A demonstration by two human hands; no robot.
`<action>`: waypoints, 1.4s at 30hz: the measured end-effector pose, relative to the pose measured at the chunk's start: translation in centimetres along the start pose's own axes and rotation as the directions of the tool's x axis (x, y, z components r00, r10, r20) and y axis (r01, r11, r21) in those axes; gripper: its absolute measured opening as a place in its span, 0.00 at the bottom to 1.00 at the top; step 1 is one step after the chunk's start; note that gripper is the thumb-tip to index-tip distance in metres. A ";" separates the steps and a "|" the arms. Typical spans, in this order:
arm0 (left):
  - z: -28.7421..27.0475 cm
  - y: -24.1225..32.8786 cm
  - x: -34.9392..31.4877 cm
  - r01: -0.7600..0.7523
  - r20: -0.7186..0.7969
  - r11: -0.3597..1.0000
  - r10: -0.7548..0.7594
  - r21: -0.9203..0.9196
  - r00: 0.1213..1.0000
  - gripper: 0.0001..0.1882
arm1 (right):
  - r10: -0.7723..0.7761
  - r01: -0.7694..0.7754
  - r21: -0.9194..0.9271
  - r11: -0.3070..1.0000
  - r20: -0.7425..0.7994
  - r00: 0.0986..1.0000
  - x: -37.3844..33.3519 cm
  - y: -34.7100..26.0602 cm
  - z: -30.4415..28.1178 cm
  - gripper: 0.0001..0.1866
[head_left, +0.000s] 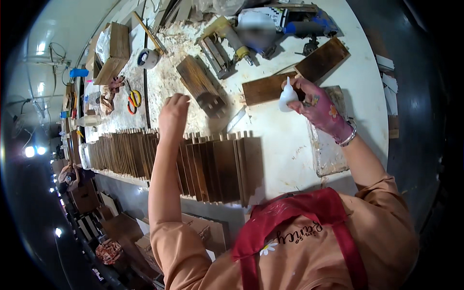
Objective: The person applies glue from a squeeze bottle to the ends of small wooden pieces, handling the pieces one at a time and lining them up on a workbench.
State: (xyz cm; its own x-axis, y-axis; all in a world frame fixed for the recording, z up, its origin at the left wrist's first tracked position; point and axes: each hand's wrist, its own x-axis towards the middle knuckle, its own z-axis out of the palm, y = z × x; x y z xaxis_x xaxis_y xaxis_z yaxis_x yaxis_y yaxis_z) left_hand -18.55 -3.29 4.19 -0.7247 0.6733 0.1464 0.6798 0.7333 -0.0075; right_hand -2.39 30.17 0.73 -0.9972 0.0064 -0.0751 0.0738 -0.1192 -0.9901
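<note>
While the right hand (321, 108), in a pink flower-patterned glove, closes its fingers around a small white squeeze bottle (288, 100), nozzle up, the bare left hand (174, 112) reaches over the table with fingers bent; its palm is hidden, so whether it grips anything cannot be told. Just beyond the left fingertips: a streaked brown wooden board (197, 79), set slantwise. Under the left forearm, a long row of dark-brown wooden slats with pale pegs (212, 164) stands close-packed along the near table edge. Beside the bottle, two flat dark-brown boards (323, 59) meet at an angle. Best open room: bare white tabletop (285, 150) between the row's right end and a worn whitish slab (329, 152) near the right edge. Farther out, tighter: yellow-and-grey nail gun (227, 36) at the far side; orange-handled scissors (134, 100) and white tape roll (147, 58) to the left.
</note>
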 end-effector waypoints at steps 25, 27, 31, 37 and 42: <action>-9.2 14.1 1.4 -0.616 0.296 0.785 0.604 -0.064 0.740 0.37 | -0.069 0.164 0.281 0.945 -0.320 0.945 0.2 -0.2 -3.1 0.21; -7.4 17.4 -0.6 -0.735 0.314 0.669 0.726 -0.115 0.612 0.33 | -0.100 0.181 0.237 0.954 -0.316 0.943 -0.2 -0.9 -3.5 0.20; -2.0 20.4 -4.5 -0.844 0.560 0.537 0.702 -0.010 0.440 0.33 | -0.051 0.096 0.163 0.982 -0.262 0.964 -2.0 -1.2 -3.8 0.22; -0.2 22.8 -6.4 -0.864 0.723 0.504 0.592 0.013 0.356 0.34 | 0.003 0.032 0.165 0.986 -0.209 0.978 -4.7 0.2 -3.7 0.22; -1.2 22.1 -6.6 -0.636 0.541 0.749 0.618 -0.185 0.570 0.32 | -0.061 0.087 0.129 0.988 -0.194 0.979 -5.0 0.3 -2.7 0.24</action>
State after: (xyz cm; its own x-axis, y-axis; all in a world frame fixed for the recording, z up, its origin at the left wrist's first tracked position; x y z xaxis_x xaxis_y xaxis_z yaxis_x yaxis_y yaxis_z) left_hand 1.37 8.39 4.27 -0.0539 0.8880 -0.4566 0.9911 0.1033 0.0839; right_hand 2.67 32.77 0.50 -0.9779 0.2059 -0.0363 -0.0157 -0.2457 -0.9692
